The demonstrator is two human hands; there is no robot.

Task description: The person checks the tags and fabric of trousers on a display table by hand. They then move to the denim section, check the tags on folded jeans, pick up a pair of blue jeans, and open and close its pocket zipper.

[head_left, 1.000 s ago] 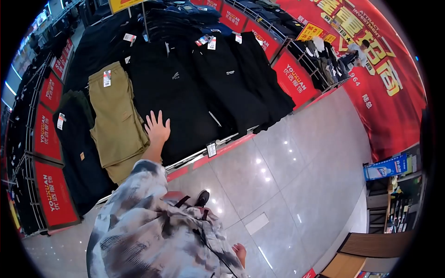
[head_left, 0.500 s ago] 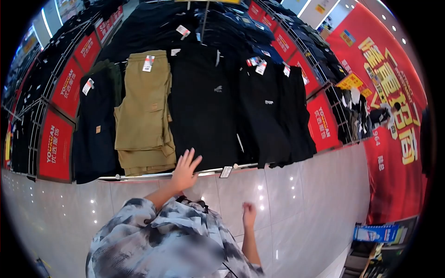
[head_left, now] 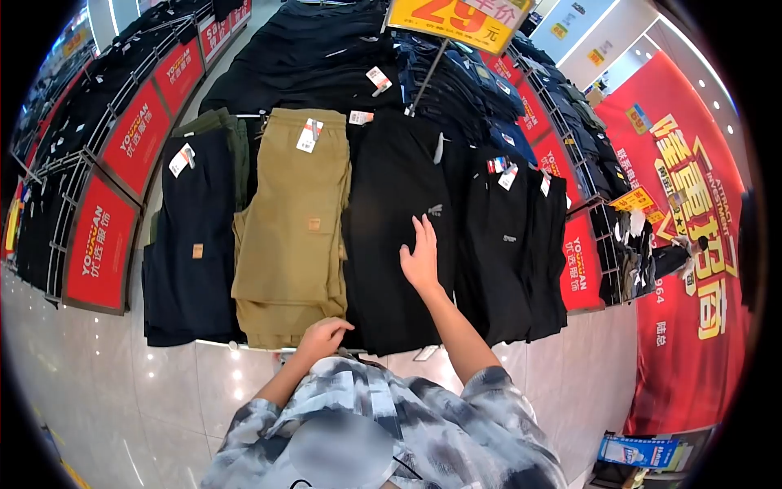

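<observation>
My right hand (head_left: 419, 257) lies over a folded pair of black trousers (head_left: 391, 196), fingers stretched out flat near the small light logo. Close to my body, my left hand (head_left: 324, 336) is at the front edge of the display, between the khaki trousers (head_left: 285, 204) and the black pair. Its fingers are loosely bent and point to the right, with nothing visible in them. The khaki pile carries a white price tag (head_left: 309, 135). Dark navy trousers (head_left: 195, 220) lie left of it, and more black trousers (head_left: 501, 244) to the right.
A yellow price sign (head_left: 456, 24) stands on a pole behind the piles. Red panels (head_left: 102, 240) and metal racks of clothes flank both sides. A large red banner (head_left: 684, 244) hangs at right, and a blue box (head_left: 635, 451) sits low at right.
My right hand has moved from beside my body forward onto the black trousers. My left hand has gone from spread fingers to a looser bend. The view has shifted, bringing the display closer.
</observation>
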